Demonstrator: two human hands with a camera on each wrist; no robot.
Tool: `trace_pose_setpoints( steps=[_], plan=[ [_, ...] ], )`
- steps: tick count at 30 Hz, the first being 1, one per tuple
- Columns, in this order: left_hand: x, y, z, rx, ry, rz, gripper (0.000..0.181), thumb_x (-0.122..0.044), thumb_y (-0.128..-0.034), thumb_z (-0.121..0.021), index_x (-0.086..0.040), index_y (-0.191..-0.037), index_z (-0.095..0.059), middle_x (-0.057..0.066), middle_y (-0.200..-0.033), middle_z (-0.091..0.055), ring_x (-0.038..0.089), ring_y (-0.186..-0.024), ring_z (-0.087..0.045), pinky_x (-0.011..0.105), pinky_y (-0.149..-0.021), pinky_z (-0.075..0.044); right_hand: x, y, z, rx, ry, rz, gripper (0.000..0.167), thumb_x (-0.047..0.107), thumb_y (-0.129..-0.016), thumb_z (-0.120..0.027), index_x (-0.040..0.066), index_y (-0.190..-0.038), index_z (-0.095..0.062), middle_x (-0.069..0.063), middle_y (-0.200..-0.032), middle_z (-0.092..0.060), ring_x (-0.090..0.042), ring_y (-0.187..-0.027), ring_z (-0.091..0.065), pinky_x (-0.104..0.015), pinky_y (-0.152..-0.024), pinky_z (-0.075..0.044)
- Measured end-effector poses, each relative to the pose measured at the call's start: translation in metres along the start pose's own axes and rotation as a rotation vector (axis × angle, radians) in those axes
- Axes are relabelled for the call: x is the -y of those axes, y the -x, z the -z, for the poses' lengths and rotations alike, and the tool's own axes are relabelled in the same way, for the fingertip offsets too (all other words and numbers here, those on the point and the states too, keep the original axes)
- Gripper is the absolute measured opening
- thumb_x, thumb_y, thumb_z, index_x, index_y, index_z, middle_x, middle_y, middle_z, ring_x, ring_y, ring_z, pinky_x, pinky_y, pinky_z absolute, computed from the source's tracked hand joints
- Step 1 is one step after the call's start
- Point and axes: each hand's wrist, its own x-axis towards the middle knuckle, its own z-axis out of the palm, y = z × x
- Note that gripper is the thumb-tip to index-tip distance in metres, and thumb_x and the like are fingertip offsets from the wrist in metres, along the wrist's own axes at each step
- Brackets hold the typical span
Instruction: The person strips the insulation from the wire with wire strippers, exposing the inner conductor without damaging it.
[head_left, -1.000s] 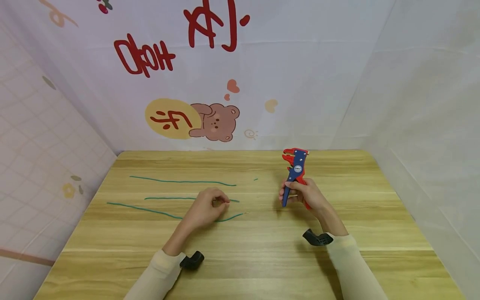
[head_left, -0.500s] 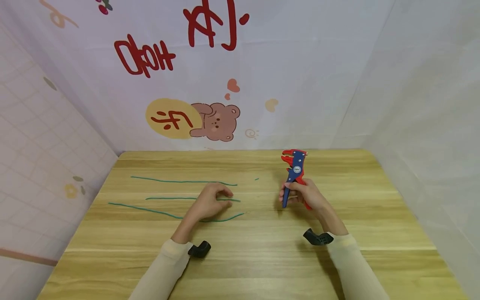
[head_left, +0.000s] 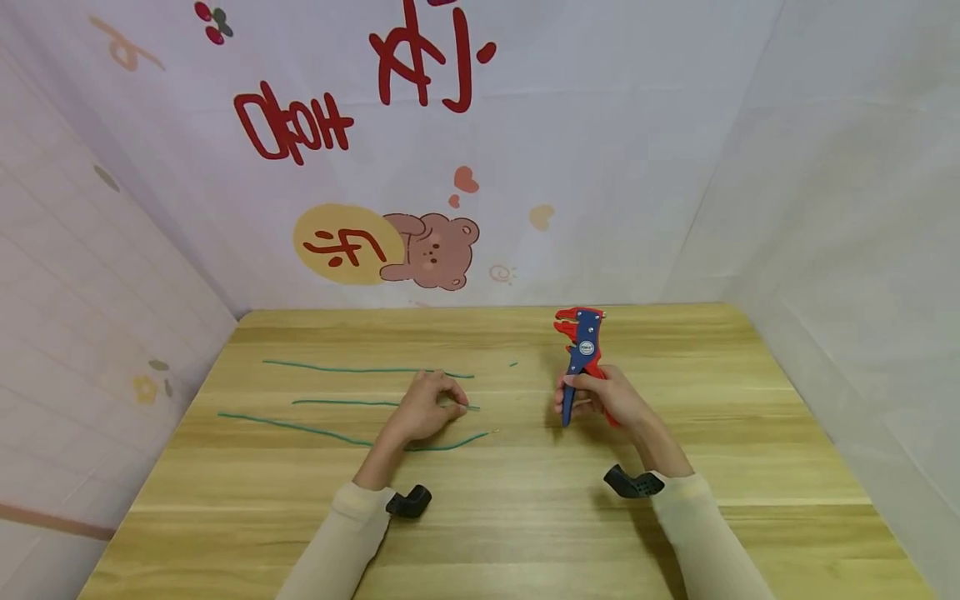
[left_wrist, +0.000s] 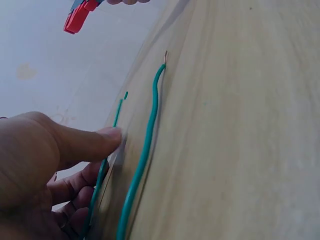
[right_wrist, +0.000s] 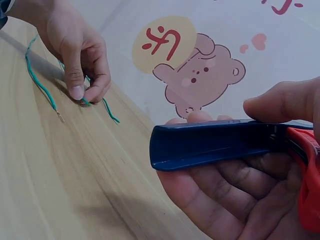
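My left hand (head_left: pixel 426 407) pinches the middle green wire (head_left: pixel 345 402) near its right end, thumb and index finger on either side of it. That wire lies low at the table surface. Closer to me lies another green wire (head_left: pixel 300 426), its bare copper end (left_wrist: pixel 166 57) pointing right. A third green wire (head_left: pixel 360 370) stretches along the far side, partly behind the left hand. My right hand (head_left: pixel 611 400) holds a red and blue wire stripper (head_left: pixel 587 343) upright above the table, its head up and nose facing left. Thumb and fingers wrap its blue handle (right_wrist: pixel 210 145).
A short green offcut (head_left: pixel 513 363) lies between the far wire and the stripper. The wood-grain table (head_left: pixel 525 533) ends at a white printed cloth wall (head_left: pixel 637 167) behind, with cloth also on both sides.
My left hand has shifted slightly right; its thumb and index finger parted, then closed in on the middle wire's end. The right hand and stripper stay almost in place.
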Motion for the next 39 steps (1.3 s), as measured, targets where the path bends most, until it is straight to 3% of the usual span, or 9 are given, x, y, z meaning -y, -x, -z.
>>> trace_pose_setpoints(
  steps=[4, 7, 9, 11, 15, 18, 28, 32, 39],
  plan=[
    [-0.001, -0.001, 0.001, -0.019, 0.044, 0.012, 0.005, -0.012, -0.0935, -0.075, -0.015, -0.089, -0.075, -0.001, -0.087, -0.068, 0.018, -0.090, -0.052, 0.048, -0.106, -0.035, 0.003, 0.001, -0.001, 0.017, 0.002, -0.002, 0.043, 0.020, -0.103, -0.061, -0.020, -0.114, -0.053, -0.011, -0.091, -0.077, -0.023, -0.083, -0.078, -0.043, -0.081, -0.063],
    [-0.002, -0.001, 0.004, -0.011, 0.080, 0.008, 0.003, -0.014, -0.0958, -0.072, -0.015, -0.094, -0.075, -0.001, -0.086, -0.069, 0.014, -0.084, -0.057, 0.048, -0.104, -0.042, 0.007, 0.002, -0.003, 0.015, 0.005, 0.001, 0.035, 0.020, -0.103, -0.061, -0.014, -0.110, -0.059, -0.012, -0.091, -0.076, -0.025, -0.083, -0.078, -0.044, -0.082, -0.063],
    [-0.003, -0.001, 0.008, 0.004, 0.099, 0.012, 0.004, -0.016, -0.0974, -0.071, -0.015, -0.097, -0.075, 0.000, -0.087, -0.070, 0.013, -0.082, -0.060, 0.043, -0.098, -0.048, 0.009, 0.003, -0.003, 0.012, 0.011, 0.001, 0.032, 0.020, -0.103, -0.061, -0.011, -0.109, -0.061, -0.012, -0.091, -0.077, -0.026, -0.083, -0.078, -0.043, -0.081, -0.063],
    [-0.002, 0.000, 0.010, 0.013, 0.115, 0.026, 0.006, -0.017, -0.0985, -0.069, -0.015, -0.100, -0.075, 0.002, -0.088, -0.070, 0.014, -0.081, -0.058, 0.036, -0.081, -0.050, 0.010, 0.003, -0.003, 0.013, 0.018, -0.003, 0.036, 0.020, -0.103, -0.060, -0.015, -0.111, -0.058, -0.010, -0.090, -0.077, -0.026, -0.084, -0.079, -0.043, -0.081, -0.063],
    [-0.002, -0.001, 0.015, 0.009, 0.123, 0.031, 0.009, -0.020, -0.0994, -0.069, -0.016, -0.103, -0.076, 0.003, -0.081, -0.065, 0.015, -0.073, -0.053, 0.029, -0.070, -0.044, 0.012, 0.003, -0.004, 0.021, 0.034, -0.010, 0.046, 0.019, -0.104, -0.058, -0.024, -0.118, -0.050, -0.008, -0.088, -0.077, -0.027, -0.084, -0.079, -0.042, -0.081, -0.063],
    [-0.002, -0.003, 0.017, 0.010, 0.118, 0.022, 0.010, -0.022, -0.0994, -0.069, -0.017, -0.104, -0.077, 0.001, -0.076, -0.062, 0.014, -0.069, -0.050, 0.027, -0.066, -0.042, 0.014, 0.002, -0.004, 0.023, 0.048, -0.015, 0.049, 0.020, -0.104, -0.058, -0.025, -0.119, -0.049, -0.008, -0.088, -0.077, -0.026, -0.084, -0.079, -0.041, -0.081, -0.063],
    [-0.008, -0.005, 0.021, -0.002, 0.113, 0.046, 0.010, -0.015, -0.0989, -0.068, -0.010, -0.101, -0.077, 0.001, -0.083, -0.067, 0.014, -0.074, -0.057, 0.026, -0.068, -0.047, 0.019, 0.002, -0.005, 0.047, 0.071, -0.014, 0.046, 0.022, -0.103, -0.060, -0.022, -0.115, -0.053, -0.011, -0.091, -0.077, -0.036, -0.090, -0.078, -0.044, -0.083, -0.062],
    [-0.013, -0.006, 0.023, -0.018, 0.105, 0.021, 0.011, -0.013, -0.0990, -0.067, -0.008, -0.101, -0.077, 0.002, -0.084, -0.069, 0.014, -0.074, -0.057, 0.025, -0.067, -0.047, 0.021, 0.003, -0.007, 0.057, 0.081, -0.014, 0.040, 0.021, -0.103, -0.059, -0.017, -0.112, -0.056, -0.009, -0.090, -0.077, -0.036, -0.090, -0.078, -0.042, -0.082, -0.062],
    [-0.020, -0.008, 0.028, -0.048, 0.103, -0.017, 0.013, -0.018, -0.0993, -0.069, -0.011, -0.103, -0.079, 0.007, -0.083, -0.071, 0.015, -0.069, -0.055, 0.025, -0.063, -0.044, 0.026, 0.004, -0.012, 0.091, 0.099, -0.008, 0.042, 0.019, -0.104, -0.056, -0.021, -0.116, -0.052, -0.006, -0.089, -0.076, -0.029, -0.087, -0.078, -0.043, -0.085, -0.062]
  ],
)
